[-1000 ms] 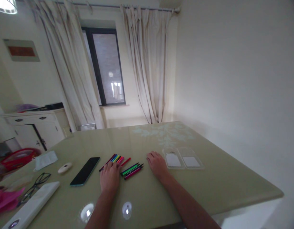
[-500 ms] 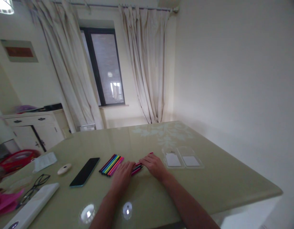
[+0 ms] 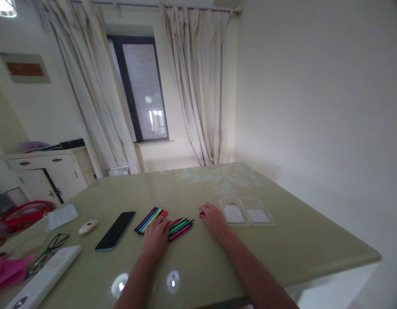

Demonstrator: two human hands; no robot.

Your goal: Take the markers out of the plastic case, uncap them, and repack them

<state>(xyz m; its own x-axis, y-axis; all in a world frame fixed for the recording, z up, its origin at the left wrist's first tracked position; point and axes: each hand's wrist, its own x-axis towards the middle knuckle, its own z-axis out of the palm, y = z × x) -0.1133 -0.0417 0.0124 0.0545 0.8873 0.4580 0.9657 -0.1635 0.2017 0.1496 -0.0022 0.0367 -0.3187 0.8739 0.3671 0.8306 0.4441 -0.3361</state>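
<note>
My left hand (image 3: 156, 238) rests low over the table with its fingers bent down between two groups of markers. Its fingertips are on a red marker (image 3: 176, 222), partly covered by the hand. Beside it lie a green marker (image 3: 181, 227) and a dark pink marker (image 3: 181, 233), their dark tips pointing right. Left of the hand is a row of several coloured markers (image 3: 150, 218), partly hidden by it. Farther right, my right hand (image 3: 213, 219) is closed around a small red piece (image 3: 201, 213), perhaps a marker cap; little of it shows.
An open clear plastic case (image 3: 271, 219) with white inserts lies just beyond my right hand. Leftward are a black phone (image 3: 116, 231), a white oval object (image 3: 88, 227), glasses (image 3: 48, 253) and a long white object (image 3: 45, 277). A wall (image 3: 321, 107) borders the table's right side.
My hands have moved apart: the left slightly left and down, the right slightly right. The markers between them are now more exposed, and the red piece shows at my right fingertips.
</note>
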